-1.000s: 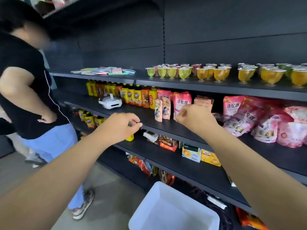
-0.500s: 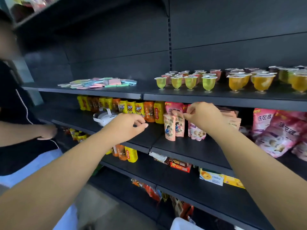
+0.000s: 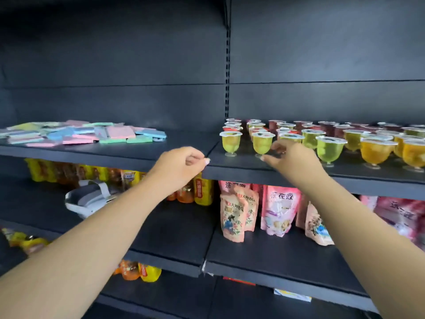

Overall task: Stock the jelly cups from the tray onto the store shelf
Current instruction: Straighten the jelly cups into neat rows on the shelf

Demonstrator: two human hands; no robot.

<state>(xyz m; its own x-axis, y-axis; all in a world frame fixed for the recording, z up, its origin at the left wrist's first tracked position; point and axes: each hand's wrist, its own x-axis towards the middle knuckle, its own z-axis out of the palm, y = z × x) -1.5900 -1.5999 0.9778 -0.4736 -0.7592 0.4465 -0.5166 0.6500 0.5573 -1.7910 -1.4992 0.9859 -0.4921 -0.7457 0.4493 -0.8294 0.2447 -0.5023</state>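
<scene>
Neither grip holds a cup: the left hand [image 3: 181,165] curls on nothing at the shelf [image 3: 299,174] edge, the right hand [image 3: 291,158] reaches with loose fingers beside a green cup [image 3: 262,143]. Nudging by the stem should keep rows straight. Jelly cups [image 3: 331,140] stand several rows deep, too many to count; five green ones front the row.

soft, even light from the front, a touch dim against the dark back panel [image 3: 322,54], which shows only a faint sheen. the jelly cups [image 3: 328,149] glow, lit through. shadow pools under the upper shelf [image 3: 184,162]. wide-angle bend curves the edges; the pink pouches [image 3: 400,217] far right and the bottles [image 3: 41,171] far left smear with blur
</scene>
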